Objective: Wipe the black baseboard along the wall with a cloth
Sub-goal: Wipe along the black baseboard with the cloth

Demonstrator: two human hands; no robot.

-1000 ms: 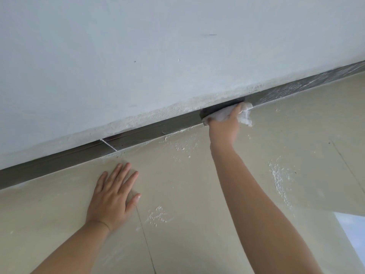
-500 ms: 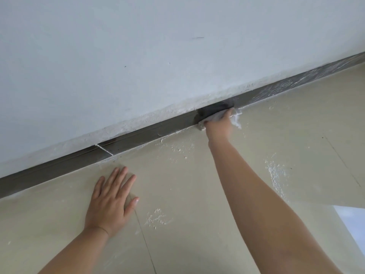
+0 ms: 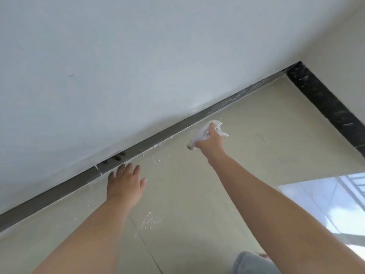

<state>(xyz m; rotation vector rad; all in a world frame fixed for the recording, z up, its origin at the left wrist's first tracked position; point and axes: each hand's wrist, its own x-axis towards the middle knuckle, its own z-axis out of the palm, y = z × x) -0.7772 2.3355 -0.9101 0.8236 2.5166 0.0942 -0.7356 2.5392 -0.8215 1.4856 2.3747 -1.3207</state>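
The black baseboard (image 3: 158, 136) runs diagonally along the foot of the white wall (image 3: 138, 66), grey with dust, with a few dark wet streaks near its middle. My right hand (image 3: 212, 142) is shut on a crumpled white cloth (image 3: 203, 133) and sits on the floor tile a short way off the baseboard, apart from it. My left hand (image 3: 125, 183) rests flat on the floor with fingers spread, its fingertips close to the baseboard.
Beige floor tiles (image 3: 246, 155) carry white plaster crumbs (image 3: 149, 221). A second, blacker baseboard (image 3: 324, 103) meets the first at the room corner at upper right. Bright window glare (image 3: 335, 204) lies on the floor at right. My grey-clad knee (image 3: 250, 263) shows at the bottom.
My right hand with the cloth has come off the baseboard onto the floor. The view has pulled back and swung right, revealing the corner. My left hand now lies nearer the baseboard.
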